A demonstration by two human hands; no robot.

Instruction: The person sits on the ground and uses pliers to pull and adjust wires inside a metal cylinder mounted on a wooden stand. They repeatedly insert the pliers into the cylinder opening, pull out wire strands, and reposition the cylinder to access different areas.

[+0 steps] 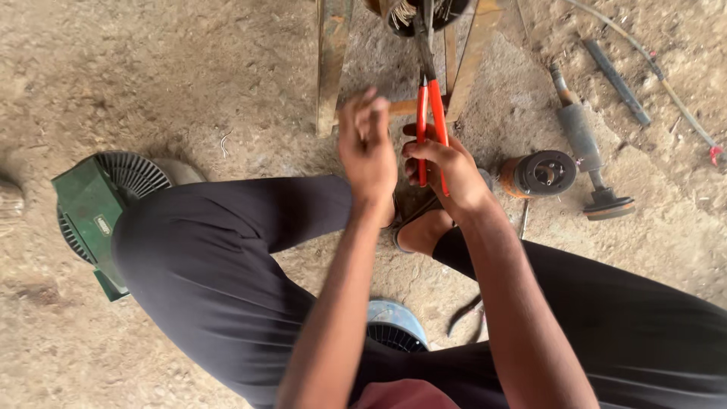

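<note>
My right hand (447, 170) grips the red handles of a pair of pliers (430, 113), whose jaws point up into the copper windings of a dark round motor stator (416, 15) held on a wooden frame (333, 60). My left hand (367, 144) hovers just left of the handles, fingers curled together and blurred, holding nothing I can make out. Both forearms reach forward over my knees in black trousers.
A green fan motor housing (95, 208) lies on the dirt floor at left. A round rotor part (541, 174), a shaft with a disc (587, 151), a rod (615, 72) and a cable (666, 76) lie at right. Another grilled housing (394, 326) sits between my legs.
</note>
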